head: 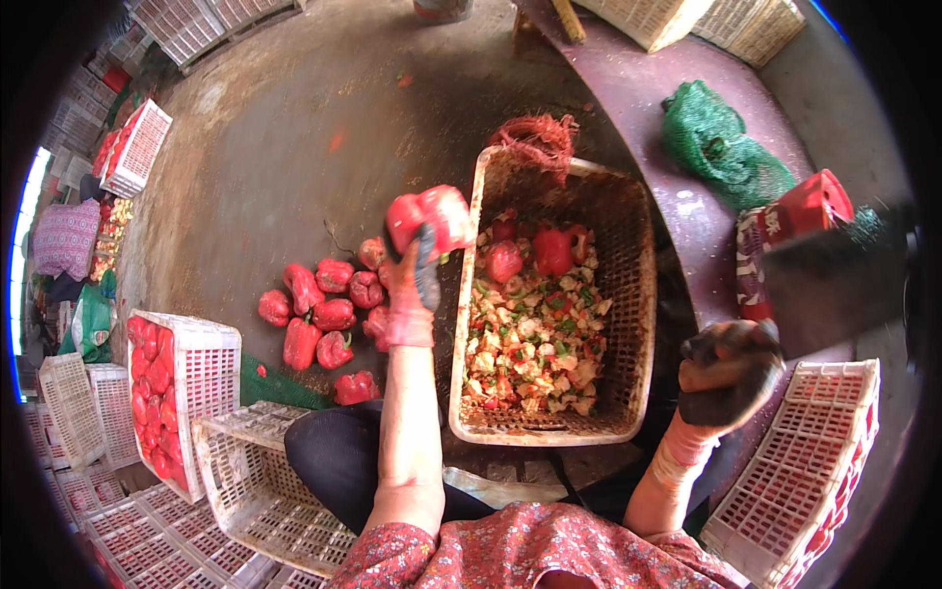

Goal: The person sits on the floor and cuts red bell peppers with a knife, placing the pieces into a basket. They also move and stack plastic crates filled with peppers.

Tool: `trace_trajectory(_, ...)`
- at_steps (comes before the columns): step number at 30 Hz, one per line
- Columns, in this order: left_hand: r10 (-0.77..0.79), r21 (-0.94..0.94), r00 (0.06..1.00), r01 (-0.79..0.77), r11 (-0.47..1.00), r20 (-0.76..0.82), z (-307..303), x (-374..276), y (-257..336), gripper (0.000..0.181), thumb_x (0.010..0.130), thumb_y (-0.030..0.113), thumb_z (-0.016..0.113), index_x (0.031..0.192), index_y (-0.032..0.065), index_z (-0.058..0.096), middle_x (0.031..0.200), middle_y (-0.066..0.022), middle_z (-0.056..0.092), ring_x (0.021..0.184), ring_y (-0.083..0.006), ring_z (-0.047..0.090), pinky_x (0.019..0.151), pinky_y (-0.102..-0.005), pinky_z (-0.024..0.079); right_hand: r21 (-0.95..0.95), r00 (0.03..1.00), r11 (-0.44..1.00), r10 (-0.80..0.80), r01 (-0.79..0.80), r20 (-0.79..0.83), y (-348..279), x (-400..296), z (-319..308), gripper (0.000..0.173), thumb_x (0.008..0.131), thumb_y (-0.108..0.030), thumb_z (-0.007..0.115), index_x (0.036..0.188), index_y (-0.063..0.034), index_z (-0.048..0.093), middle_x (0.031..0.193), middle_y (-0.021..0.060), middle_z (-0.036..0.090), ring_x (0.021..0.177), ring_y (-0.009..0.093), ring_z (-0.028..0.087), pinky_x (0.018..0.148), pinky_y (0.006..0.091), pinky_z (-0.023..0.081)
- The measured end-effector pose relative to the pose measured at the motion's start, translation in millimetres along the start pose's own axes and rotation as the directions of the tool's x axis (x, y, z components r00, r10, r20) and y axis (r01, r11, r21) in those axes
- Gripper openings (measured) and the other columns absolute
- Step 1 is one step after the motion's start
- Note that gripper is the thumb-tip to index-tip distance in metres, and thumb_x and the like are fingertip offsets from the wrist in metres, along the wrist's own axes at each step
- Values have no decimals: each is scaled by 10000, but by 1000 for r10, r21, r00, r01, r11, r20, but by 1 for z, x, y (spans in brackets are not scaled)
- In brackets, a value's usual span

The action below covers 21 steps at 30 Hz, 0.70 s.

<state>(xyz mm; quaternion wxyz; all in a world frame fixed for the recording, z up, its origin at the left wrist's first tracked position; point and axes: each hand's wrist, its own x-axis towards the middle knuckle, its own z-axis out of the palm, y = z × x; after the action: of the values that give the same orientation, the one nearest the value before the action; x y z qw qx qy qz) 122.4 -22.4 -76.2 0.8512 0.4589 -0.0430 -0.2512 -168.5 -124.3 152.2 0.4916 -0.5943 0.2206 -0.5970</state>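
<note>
In the middle of the view, my left hand (413, 276), in a dark-palmed work glove, grips a large red bell pepper (438, 213) just left of a crate's rim. Whether this is one pepper or two pressed together I cannot tell. My right hand (728, 375), gloved too, is closed around the handle of a broad dark cleaver (831, 287), blurred, whose blade points right. Between my hands is a stained plastic crate (458, 353) with pepper cores and trimmings (530, 361) and several red peppers (552, 250) on top.
Loose red bell peppers (333, 314) lie on the floor at left. A full pepper crate (210, 368) and an open crate (257, 471) stand beside my leg. Red netting (537, 140) hangs over the middle crate's far rim. Green netting (717, 143) rests on the ledge at right, near another crate (802, 456).
</note>
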Motion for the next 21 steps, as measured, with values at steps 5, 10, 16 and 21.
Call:
trace_trajectory(5, -51, 118, 985, 32, 992, 166, 88, -33, 38, 774, 881, 498, 594, 1431, 44, 293, 1311, -181, 460, 1173, -253, 495, 993, -409, 416, -291, 957, 932, 261, -216, 126, 58, -78, 6, 228, 904, -218, 560, 977, -3, 578, 759, 65, 584, 640, 165, 552, 571, 301, 472)
trace_trajectory(10, -114, -121, 831, 56, 991, -544, -84, 31, -4, 476, 953, 407, 466, 1256, 42, 505, 1231, -171, 560, 1139, -273, 547, 992, -421, 434, -706, 673, 464, 740, -535, -24, 178, -159, -49, 169, 833, -152, 649, 876, 1, 593, 694, 54, 587, 652, 104, 505, 598, 287, 429)
trace_trajectory(16, 104, 735, 874, 327, 594, -474, -193, 68, -98, 434, 790, 269, 707, 1085, -24, 581, 952, -135, 654, 843, -211, 611, 748, -342, 483, -511, 616, 492, 782, -705, -95, 205, -174, -51, 146, 851, -122, 645, 914, -1, 594, 728, -5, 569, 671, 76, 485, 608, 248, 417)
trace_trajectory(21, 49, 909, 908, 413, 61, -416, -159, 80, -128, 948, 627, 355, 793, 1351, -5, 297, 1125, -257, 601, 1046, -381, 593, 897, -441, 471, -484, 563, 449, 819, -751, -113, 211, -187, -58, 154, 855, -76, 634, 981, -1, 585, 810, -7, 579, 739, 64, 481, 651, 225, 415)
